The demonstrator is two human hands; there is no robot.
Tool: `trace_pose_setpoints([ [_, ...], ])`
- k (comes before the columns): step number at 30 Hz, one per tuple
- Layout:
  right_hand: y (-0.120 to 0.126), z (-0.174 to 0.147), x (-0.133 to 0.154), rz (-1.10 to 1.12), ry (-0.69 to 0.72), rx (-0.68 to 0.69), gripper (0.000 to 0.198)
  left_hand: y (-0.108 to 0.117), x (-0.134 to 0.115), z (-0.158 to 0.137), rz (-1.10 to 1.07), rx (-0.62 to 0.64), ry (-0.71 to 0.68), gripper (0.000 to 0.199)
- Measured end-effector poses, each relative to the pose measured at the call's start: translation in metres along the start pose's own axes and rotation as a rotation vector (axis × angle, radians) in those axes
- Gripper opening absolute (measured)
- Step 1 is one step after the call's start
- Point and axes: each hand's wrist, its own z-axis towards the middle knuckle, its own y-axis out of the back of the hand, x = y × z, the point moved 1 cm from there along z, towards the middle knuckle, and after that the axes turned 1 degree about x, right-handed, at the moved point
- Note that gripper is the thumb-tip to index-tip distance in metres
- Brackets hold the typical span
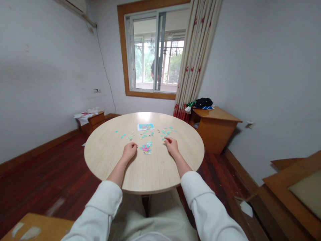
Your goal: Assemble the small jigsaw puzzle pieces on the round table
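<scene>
A partly joined jigsaw puzzle (145,148), with a pink figure and teal edges, lies on the round table between my hands. Just left of it my left hand (129,150) rests with its fingers curled in; whatever they may hold is hidden. To the right, my right hand (172,146) has thumb and forefinger brought together at a small teal puzzle piece (164,139), at the near edge of the loose pieces. Beyond the joined part lie more loose puzzle pieces (143,136), and behind them a picture sheet (145,127) with a teal and pink print.
The pale round table (152,177) fills the middle. Loose pieces spread over its far half, some at the left (122,136). A wooden cabinet (215,129) with dark cloths stands at the right, by a curtain (194,60). A low wooden surface (37,227) is at lower left.
</scene>
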Motion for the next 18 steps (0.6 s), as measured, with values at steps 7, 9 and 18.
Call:
trace_pose_setpoints([
  [7,-0.0006,-0.0007,0.0002,-0.018,0.03,-0.013,0.028,0.0006,0.0,0.0001,0.006,0.002,0.0,0.025],
  [9,-0.0006,-0.0007,0.0002,-0.015,0.039,-0.01,0.028,0.0002,0.0005,0.0002,0.006,0.004,-0.001,0.025],
  [18,-0.0002,0.0,-0.0004,-0.018,0.018,-0.011,0.027,0.0001,0.0003,0.001,0.009,0.004,0.003,0.025],
])
